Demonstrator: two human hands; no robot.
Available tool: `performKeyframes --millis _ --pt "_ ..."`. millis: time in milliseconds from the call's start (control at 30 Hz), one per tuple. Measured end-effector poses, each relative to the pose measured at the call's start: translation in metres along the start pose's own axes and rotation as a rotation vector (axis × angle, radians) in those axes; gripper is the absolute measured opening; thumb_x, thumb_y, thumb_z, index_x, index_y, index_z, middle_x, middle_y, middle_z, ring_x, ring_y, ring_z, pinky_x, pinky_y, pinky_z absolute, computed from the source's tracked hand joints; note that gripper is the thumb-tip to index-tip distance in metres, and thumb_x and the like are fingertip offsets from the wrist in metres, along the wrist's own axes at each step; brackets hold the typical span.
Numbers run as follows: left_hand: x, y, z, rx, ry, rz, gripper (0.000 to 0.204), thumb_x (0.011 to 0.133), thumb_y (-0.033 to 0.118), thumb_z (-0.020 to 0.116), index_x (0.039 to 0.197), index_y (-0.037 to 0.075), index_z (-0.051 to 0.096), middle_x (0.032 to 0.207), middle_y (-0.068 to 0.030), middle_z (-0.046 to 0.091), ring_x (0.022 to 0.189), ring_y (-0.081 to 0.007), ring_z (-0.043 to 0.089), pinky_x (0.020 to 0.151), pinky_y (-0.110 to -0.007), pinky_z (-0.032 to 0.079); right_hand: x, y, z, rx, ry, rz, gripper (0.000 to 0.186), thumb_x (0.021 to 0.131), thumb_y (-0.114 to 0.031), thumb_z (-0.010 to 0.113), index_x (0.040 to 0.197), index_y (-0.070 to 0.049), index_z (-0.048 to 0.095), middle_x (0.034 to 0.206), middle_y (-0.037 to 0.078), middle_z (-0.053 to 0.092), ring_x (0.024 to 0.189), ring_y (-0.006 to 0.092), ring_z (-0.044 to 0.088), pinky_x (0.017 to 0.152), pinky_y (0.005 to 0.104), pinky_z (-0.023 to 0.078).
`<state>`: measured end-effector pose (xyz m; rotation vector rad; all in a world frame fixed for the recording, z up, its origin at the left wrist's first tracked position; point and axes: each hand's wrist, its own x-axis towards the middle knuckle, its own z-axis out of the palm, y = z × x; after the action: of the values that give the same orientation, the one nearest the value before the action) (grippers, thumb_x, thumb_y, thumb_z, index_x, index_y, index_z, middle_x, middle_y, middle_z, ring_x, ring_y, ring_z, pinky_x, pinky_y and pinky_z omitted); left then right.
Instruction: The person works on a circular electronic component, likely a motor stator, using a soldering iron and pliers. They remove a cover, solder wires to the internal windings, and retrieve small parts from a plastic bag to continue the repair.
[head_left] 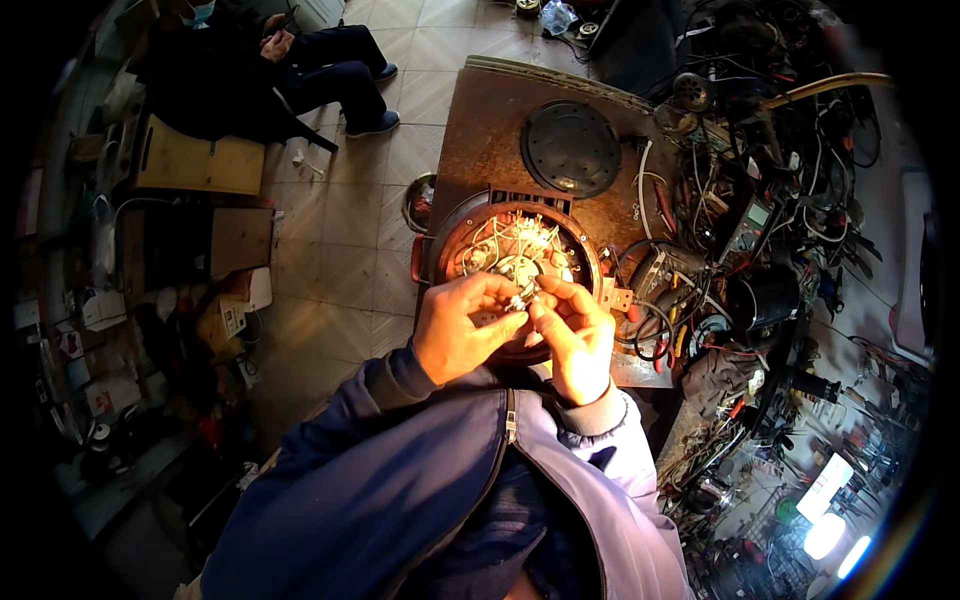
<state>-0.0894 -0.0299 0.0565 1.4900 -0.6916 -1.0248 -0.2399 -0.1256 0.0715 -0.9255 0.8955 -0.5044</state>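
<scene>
An opened round reddish-brown appliance (594,255), its inside full of pale wires, stands on the workbench under a bright light. Over its near part my left hand (465,325) is closed, thumb and forefinger pinching a small metallic part (520,298). My right hand (572,335) meets it from the other side, its fingertips also closed at that small part. The fingers cover most of it, so I cannot make out its kind. A round, flat grey disc (518,268) with wires around it sits just beyond my fingertips.
Beyond the appliance, a round black perforated cover (571,148) lies on the brown workbench (480,120). Tangled cables, pliers (665,205) and other tools crowd the right side. A person (340,85) sits at the far left, beside a yellowish cabinet (195,160).
</scene>
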Motion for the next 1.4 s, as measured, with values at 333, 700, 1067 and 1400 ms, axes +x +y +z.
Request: performKeyframes --millis 333,700,1067,1400 --pt "-0.040 -0.009 0.013 0.072 -0.101 -0.064 0.025 0.090 -0.007 0.077 0.111 -0.003 0.066 0.098 -0.0073 0.075 0.089 -0.0095 0.072 0.078 -0.027 0.059 -0.042 0.004 -0.006 -0.118 0.044 0.098 0.021 0.096 0.002 0.074 0.115 0.009 0.068 0.095 0.009 0.075 0.084 0.0117 0.069 0.077 0.0264 0.056" --pt "-0.033 -0.010 0.002 0.119 -0.105 0.065 0.029 0.087 -0.003 0.081 0.113 -0.003 0.069 0.093 -0.0091 0.075 0.080 -0.0110 0.073 0.072 -0.027 0.059 -0.038 0.006 0.003 -0.189 0.018 0.060 0.021 0.097 0.001 0.073 0.116 0.007 0.064 0.099 0.008 0.074 0.086 0.0116 0.069 0.080 0.0252 0.056" --pt "-0.028 -0.009 -0.006 0.234 -0.170 0.159 0.030 0.085 0.003 0.084 0.112 0.001 0.072 0.090 -0.0111 0.075 0.079 -0.0170 0.075 0.072 -0.030 0.060 -0.042 0.013 0.005 -0.037 0.113 0.003 0.031 0.099 0.001 0.068 0.127 0.009 0.060 0.103 0.008 0.069 0.093 0.0126 0.066 0.085 0.0263 0.055" --pt "-0.017 -0.012 -0.019 0.129 -0.230 -0.030 0.011 0.098 0.006 0.072 0.104 -0.004 0.074 0.085 -0.0099 0.076 0.067 -0.0131 0.073 0.062 -0.028 0.057 -0.042 0.008 0.007 -1.129 -0.040 -0.610 0.041 0.075 0.004 0.086 0.113 0.001 0.073 0.104 0.016 0.068 0.095 0.0323 0.068 0.082 0.0375 0.056"
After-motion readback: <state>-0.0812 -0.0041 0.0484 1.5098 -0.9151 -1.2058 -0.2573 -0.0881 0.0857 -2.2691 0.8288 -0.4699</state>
